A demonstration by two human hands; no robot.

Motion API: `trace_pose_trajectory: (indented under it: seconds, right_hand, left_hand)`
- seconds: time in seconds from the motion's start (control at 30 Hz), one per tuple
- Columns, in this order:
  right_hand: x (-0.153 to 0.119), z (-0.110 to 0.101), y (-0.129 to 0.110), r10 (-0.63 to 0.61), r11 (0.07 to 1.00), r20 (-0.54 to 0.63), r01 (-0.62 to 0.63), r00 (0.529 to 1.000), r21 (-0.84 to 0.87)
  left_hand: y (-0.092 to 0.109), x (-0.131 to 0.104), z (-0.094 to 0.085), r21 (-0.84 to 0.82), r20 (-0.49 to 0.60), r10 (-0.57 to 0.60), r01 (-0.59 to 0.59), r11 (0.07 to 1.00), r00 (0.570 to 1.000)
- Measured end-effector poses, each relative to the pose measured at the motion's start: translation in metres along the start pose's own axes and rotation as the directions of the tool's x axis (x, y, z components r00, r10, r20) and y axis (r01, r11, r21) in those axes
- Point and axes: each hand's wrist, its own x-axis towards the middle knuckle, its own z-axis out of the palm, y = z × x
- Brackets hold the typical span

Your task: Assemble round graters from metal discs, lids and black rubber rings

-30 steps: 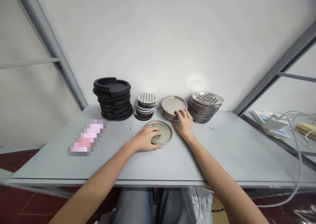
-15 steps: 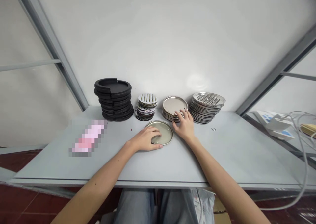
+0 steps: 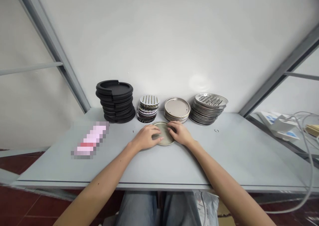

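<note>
A shallow round metal plate (image 3: 164, 133) with a raised rim lies flat on the table, its inside dull greenish grey. My left hand (image 3: 147, 137) is curled over the plate's left edge, thumb and fingers on it. From the right, my right hand (image 3: 181, 133) has its bent fingers around the opposite edge. Just behind the plate stands a stack of similar round metal plates (image 3: 176, 107). Parts of the plate's rim are hidden under both hands.
Along the wall stand a stack of black rings (image 3: 115, 101), a pile of small round LED boards (image 3: 149, 100) and a leaning stack of perforated metal discs (image 3: 210, 100). A small metal ring (image 3: 216, 130) lies on the right; a blurred pink object (image 3: 93, 138) lies left.
My right hand has moved left and towards me, from beside the metal plate stack onto the right edge of the plate. My left hand stays at the left edge.
</note>
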Motion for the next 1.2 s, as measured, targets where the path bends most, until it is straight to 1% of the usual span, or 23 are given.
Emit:
trace_pose_trajectory:
  seconds: [0.07,0.13,0.23,0.3,0.37,0.47,0.67,0.87,1.0,1.2]
  right_hand:
    - [0.0,0.002,0.0,-0.009,1.0,0.051,0.009,0.999,-0.009]
    - [0.001,0.002,0.0,-0.008,1.0,0.077,0.009,0.997,-0.019]
    - [0.003,0.0,0.0,0.008,0.999,0.087,-0.005,0.996,-0.037]
    - [0.003,-0.001,0.001,0.021,0.999,0.084,-0.017,0.996,-0.049]
    - [0.003,-0.002,0.001,0.034,0.998,0.079,-0.029,0.996,-0.061]
    - [0.003,-0.003,0.001,0.059,0.995,0.073,-0.053,0.996,-0.085]
    - [0.003,-0.005,0.0,0.093,0.99,0.075,-0.084,0.993,-0.117]
    - [0.003,-0.007,-0.002,0.098,0.991,0.07,-0.091,0.993,-0.101]
    - [0.004,-0.009,-0.002,0.129,0.99,0.026,-0.127,0.991,-0.056]
    - [0.004,-0.017,0.008,0.147,0.988,0.001,-0.146,0.989,0.049]
  left_hand:
    - [-0.004,0.0,0.001,0.072,-0.07,-0.074,0.079,0.994,0.995]
    - [-0.007,0.0,0.001,0.14,-0.118,-0.15,0.166,0.976,0.982]
    - [-0.009,0.0,0.002,0.172,-0.129,-0.244,0.264,0.949,0.961]
    - [-0.009,0.0,0.002,0.155,-0.106,-0.278,0.292,0.944,0.955]
    - [-0.009,0.0,0.002,0.129,-0.066,-0.274,0.281,0.951,0.959]
    - [-0.009,-0.001,0.003,0.1,-0.007,-0.235,0.234,0.967,0.972]
    - [-0.012,-0.002,0.005,0.102,0.04,-0.224,0.219,0.97,0.974]
    - [-0.012,-0.002,0.005,0.072,0.009,-0.206,0.205,0.976,0.978]
    - [-0.013,-0.002,0.007,0.066,-0.013,-0.206,0.206,0.976,0.979]
    - [-0.013,-0.003,0.007,0.075,-0.011,-0.214,0.214,0.974,0.977]
